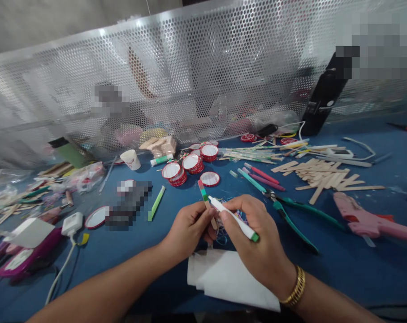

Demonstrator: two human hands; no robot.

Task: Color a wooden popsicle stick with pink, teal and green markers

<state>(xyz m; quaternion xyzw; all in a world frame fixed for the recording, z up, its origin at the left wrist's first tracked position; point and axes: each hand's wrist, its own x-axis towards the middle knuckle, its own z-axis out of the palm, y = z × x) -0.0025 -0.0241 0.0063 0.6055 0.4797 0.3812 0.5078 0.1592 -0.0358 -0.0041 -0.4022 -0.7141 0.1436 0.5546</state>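
Between the thumb and fingers of my left hand (190, 226) is a wooden craft stick (202, 190), tilted, its upper end coloured in red and green bands. My right hand (257, 233) grips a white marker pen (235, 220) with a green end. The marker's tip is at the stick, just below the green band; I cannot tell whether it touches. Under my hands lies a tangle of coloured threads (223, 237), partly hidden. Closer to me is a folded white cloth or paper (233, 278). Teal-handled pliers (284, 215) lie beside my right hand.
Loose craft sticks (327, 175) and a pink glue gun (368, 220) lie at right. Red-rimmed round pieces (192, 163) stand in the middle, near a paper cup (130, 159). A perforated metal screen (203, 67) closes off the back. A charger (72, 223) with cable lies left.
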